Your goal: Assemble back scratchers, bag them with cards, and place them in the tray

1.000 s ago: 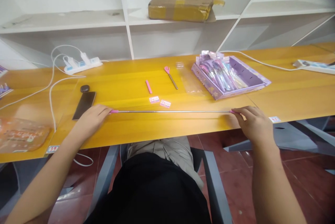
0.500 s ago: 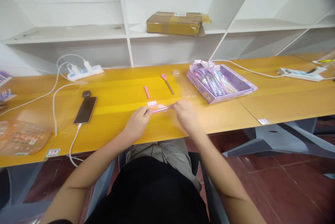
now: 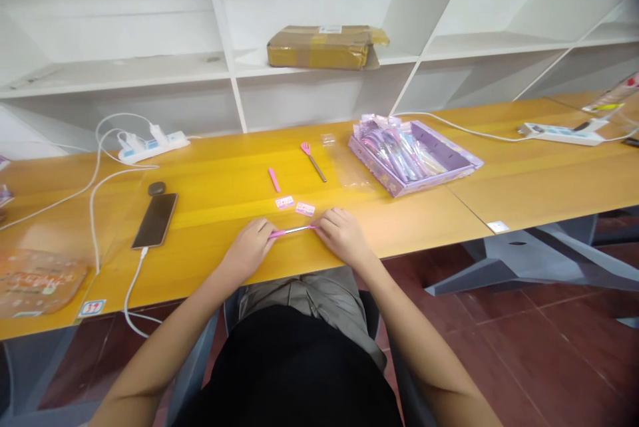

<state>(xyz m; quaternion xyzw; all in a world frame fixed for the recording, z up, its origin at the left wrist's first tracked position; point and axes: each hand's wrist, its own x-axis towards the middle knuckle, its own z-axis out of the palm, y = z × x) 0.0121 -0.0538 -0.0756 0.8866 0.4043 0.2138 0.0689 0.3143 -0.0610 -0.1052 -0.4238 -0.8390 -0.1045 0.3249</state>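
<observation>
A slim back scratcher with a pink handle and a silver rod is stretched between my hands, low over the table. My left hand is closed on its pink handle. At the other end my right hand pinches it, covering most of the tip, where a bit of pink shows. Just beyond lie two small printed cards, a left card and a right card. Farther off are a loose pink handle and a pink claw-shaped scratcher head on a metal rod.
A purple box of wrapped items stands to the right, near a clear plastic sleeve. On the left are a phone on a cable, a dark earbud case-like object, a power strip and an orange bag. A carton sits on the shelf.
Both hands have come nearer to my body with the back scratcher. The two cards, partly behind it before, now show fully. The camera view has shifted slightly.
</observation>
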